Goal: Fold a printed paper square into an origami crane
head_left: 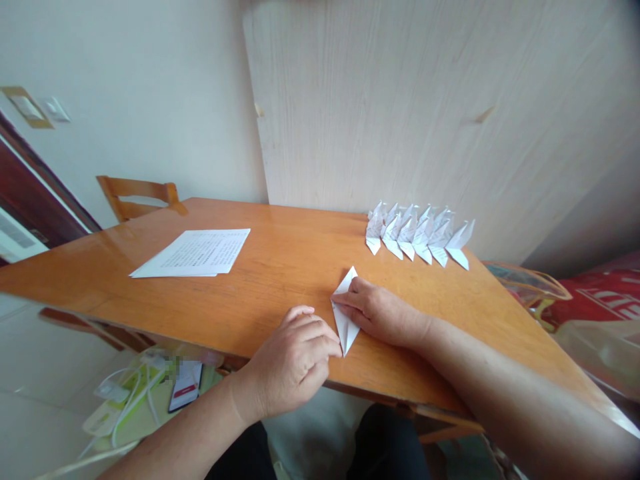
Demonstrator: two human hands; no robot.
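Observation:
A white sheet of folded paper [346,325], shaped like a narrow diamond, lies on the wooden table [295,240] near its front edge. My right hand [377,310] rests on the right side of the paper, its fingers bent together and pressing the upper half down. From the left, my left hand [297,357] reaches the paper's lower tip with curled fingers; the fingertips touch it there. The thumb side of my left hand is partly hidden. Behind my right hand, several folded paper pieces [423,233] stand in close rows.
A stack of printed sheets [195,253] lies on the left of the table. Beyond it stands a wooden chair [137,193]. Below the left edge, a phone [186,387] and white cables [133,407] rest on a pale surface. Red packaging [600,300] is at the right.

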